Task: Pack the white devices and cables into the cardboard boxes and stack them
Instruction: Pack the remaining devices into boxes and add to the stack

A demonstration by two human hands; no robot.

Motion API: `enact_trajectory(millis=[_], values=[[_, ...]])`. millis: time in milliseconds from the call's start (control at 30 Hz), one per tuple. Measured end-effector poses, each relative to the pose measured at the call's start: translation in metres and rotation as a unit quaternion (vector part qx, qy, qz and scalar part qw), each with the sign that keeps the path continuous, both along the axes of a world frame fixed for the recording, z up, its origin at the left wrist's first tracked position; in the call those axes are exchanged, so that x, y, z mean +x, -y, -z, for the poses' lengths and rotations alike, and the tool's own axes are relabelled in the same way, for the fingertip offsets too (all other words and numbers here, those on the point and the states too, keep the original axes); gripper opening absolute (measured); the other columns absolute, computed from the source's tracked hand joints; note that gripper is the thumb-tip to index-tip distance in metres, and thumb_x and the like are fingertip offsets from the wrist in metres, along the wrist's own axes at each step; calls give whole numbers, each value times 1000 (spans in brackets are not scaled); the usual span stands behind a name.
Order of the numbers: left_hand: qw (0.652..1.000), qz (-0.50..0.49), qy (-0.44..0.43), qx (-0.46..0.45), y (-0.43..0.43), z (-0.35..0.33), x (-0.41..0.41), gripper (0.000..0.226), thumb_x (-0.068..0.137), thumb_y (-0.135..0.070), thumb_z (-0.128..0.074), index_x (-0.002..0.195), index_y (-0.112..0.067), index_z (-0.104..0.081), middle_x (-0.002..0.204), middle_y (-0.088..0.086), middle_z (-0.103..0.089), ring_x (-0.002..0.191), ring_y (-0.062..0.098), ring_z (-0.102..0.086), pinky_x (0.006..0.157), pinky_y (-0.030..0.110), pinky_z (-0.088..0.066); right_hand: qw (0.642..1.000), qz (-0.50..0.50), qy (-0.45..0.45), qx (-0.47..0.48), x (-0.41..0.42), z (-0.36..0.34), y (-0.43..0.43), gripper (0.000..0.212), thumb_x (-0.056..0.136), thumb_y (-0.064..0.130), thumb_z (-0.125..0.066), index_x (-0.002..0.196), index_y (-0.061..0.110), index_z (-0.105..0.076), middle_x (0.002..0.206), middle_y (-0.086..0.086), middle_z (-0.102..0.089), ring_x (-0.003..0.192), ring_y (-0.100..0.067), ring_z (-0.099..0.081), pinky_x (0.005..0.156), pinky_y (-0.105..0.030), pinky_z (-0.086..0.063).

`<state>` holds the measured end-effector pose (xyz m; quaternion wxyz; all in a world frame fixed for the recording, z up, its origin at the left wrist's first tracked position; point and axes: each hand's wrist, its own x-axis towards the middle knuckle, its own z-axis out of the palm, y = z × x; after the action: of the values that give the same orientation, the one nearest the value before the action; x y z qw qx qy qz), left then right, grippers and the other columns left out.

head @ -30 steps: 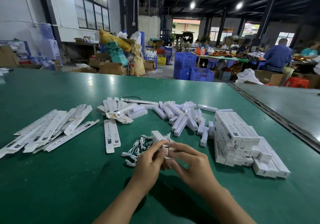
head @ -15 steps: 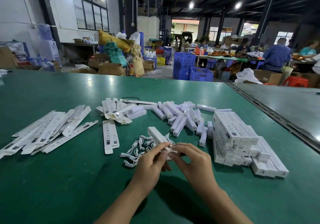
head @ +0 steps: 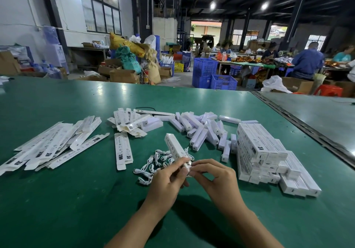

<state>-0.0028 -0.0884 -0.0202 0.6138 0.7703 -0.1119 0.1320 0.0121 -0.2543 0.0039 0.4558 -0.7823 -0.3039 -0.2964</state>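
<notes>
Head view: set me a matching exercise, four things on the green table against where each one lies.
Things:
1. flat box blanks
2. loose devices
3. packed boxes
4. cables

Places:
A. stacked at the right of the table
B. piled by the left hand
C. fanned out at the left
D. scattered across the middle

Pairs: 1-C, 2-D, 3-A, 4-B.

The surface [head: 57, 199] looks matt green, faintly sheened; the flat boxes [head: 123, 150] printed white card; the devices [head: 197, 139] smooth white plastic.
</notes>
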Motion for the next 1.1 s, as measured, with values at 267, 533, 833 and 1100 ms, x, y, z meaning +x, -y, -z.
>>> enact_trajectory(millis=[267, 533, 833, 1100], values=[[999, 38, 19, -12, 0, -2, -3, 32, 85, -58, -64, 112, -43, -69, 84, -1, -74, 73, 17, -72, 77, 32, -59, 975, -71, -178, 114, 0, 2, 2, 67, 71, 13, -85, 123, 41, -53, 81, 2, -72, 80, -15, -71, 81, -22, -55], [997, -37, 55, -38, 7, -2, 0, 20, 90, -41, -59, 103, -53, -69, 93, -12, -77, 75, 8, -73, 74, 19, -56, 987, -34, -144, 68, -2, 4, -10, 27, 80, 18, -80, 99, 34, -70, 87, 6, -66, 81, -16, -66, 75, -31, -56], [984, -47, 150, 80, 7, -5, -2, 36, 103, -51, -32, 135, -43, -48, 109, -32, -65, 111, 3, -60, 97, 20, -44, 968, -8, -213, 134, -6, -2, -13, 27, 76, 38, -80, 101, 30, -75, 80, 7, -73, 69, -16, -64, 65, -31, -53], [990, -88, 74, 81, 3, -3, -2, 39, 92, -63, -40, 131, -60, -40, 109, -24, -62, 103, 4, -60, 86, 20, -45, 978, 87, -89, 167, 3, -25, 23, 32, 78, -1, -77, 92, 28, -73, 69, 11, -69, 59, 2, -59, 55, -6, -43]])
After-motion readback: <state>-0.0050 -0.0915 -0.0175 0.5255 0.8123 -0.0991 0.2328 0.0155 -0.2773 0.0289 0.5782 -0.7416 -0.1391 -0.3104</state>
